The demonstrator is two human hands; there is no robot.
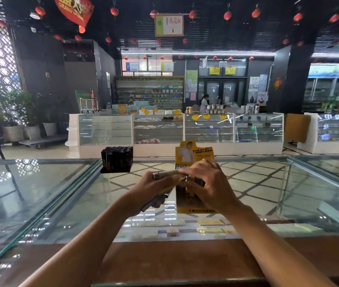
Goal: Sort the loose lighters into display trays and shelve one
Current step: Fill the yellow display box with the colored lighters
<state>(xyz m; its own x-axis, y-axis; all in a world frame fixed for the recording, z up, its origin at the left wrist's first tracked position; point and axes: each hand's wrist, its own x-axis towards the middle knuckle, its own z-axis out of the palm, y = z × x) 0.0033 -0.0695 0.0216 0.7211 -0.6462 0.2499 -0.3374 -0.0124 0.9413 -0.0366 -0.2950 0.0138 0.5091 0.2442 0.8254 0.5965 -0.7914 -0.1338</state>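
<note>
In the head view, the left hand point(152, 189) gripped a bunch of lighters point(165, 174), with the fingers curled round them, so that the loose ones stayed together as a stock and did not roll on the glass counter point(61, 193). The bunch was held slanted just beside the yellow tray point(193, 204), probably to keep the way from the hand to the tray short. The right hand point(210, 183) was above this tray with curled fingers, and it seemed to pinch one dark lighter point(199, 181); the fingers hid most of it, so I could not tell how exactly it was held. I judged that this hand was taking lighters one at a time and pushing them upright into the tray. The yellow tray stood in the middle of the counter, a little toward its far edge, with its tall card at the far side, so the open top faced the person. A black tray point(116, 159), packed with dark lighters standing upright, stood at the far edge, left of the yellow one and apart from it. It looked finished and put aside, maybe ready for the shelf.
</note>
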